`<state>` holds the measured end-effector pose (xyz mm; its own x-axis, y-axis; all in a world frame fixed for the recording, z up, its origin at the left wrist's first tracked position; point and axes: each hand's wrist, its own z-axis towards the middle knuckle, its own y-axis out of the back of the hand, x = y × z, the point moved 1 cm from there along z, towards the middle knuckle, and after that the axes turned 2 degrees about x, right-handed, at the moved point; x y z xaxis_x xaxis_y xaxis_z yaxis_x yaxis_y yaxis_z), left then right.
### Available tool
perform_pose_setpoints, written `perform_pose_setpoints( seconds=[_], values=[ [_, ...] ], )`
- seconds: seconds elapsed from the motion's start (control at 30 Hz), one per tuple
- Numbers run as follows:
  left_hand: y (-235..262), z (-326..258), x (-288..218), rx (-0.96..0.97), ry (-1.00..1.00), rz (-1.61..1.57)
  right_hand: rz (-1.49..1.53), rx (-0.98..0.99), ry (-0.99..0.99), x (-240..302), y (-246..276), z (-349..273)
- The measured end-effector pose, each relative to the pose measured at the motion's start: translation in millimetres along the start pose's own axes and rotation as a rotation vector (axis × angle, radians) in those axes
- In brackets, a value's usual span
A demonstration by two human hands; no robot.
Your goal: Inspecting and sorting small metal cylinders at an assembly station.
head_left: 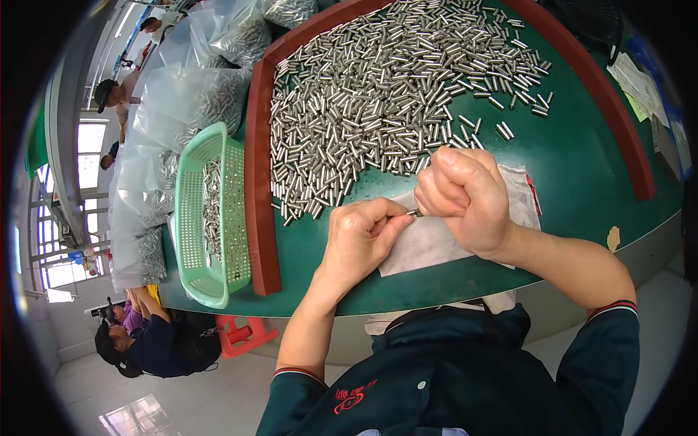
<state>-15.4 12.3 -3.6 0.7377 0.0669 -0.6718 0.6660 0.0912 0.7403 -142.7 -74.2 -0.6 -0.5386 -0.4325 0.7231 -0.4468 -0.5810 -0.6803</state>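
Observation:
My left hand [358,234] pinches a small metal pin [414,212] between thumb and forefinger. Close beside it, my right hand [469,198] is curled into a fist at the pin's other end; whatever its fingers hold is hidden. Both hands are over a whitish cloth [429,251] spread near the table's front edge. Beyond them lies a wide heap of short, shiny metal pins [385,109], and a couple of loose pins [504,131] rest just past my right hand.
Dark red wooden rails [262,182] border the heap on the green table [574,167]. At left stand a light green plastic basket [193,269] with metal parts and several clear bags [171,98] of parts. A red stool [243,334] and another person [156,341] are at lower left.

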Motion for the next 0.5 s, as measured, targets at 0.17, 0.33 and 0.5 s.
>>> perform_pose_setpoints(
  seconds=[0.17,0.33,0.5],
  values=[
    [-1,-1,-1,-0.018,-0.001,-0.022,-0.015,0.004,0.004,-2,0,-1],
    [1,1,-3,0.001,0.002,-0.02,-0.098,-0.008,0.035,-1,-8,-3],
    [1,1,-5,0.006,0.002,-0.005,-0.167,0.023,0.061,-5,-10,-6]
  ],
)
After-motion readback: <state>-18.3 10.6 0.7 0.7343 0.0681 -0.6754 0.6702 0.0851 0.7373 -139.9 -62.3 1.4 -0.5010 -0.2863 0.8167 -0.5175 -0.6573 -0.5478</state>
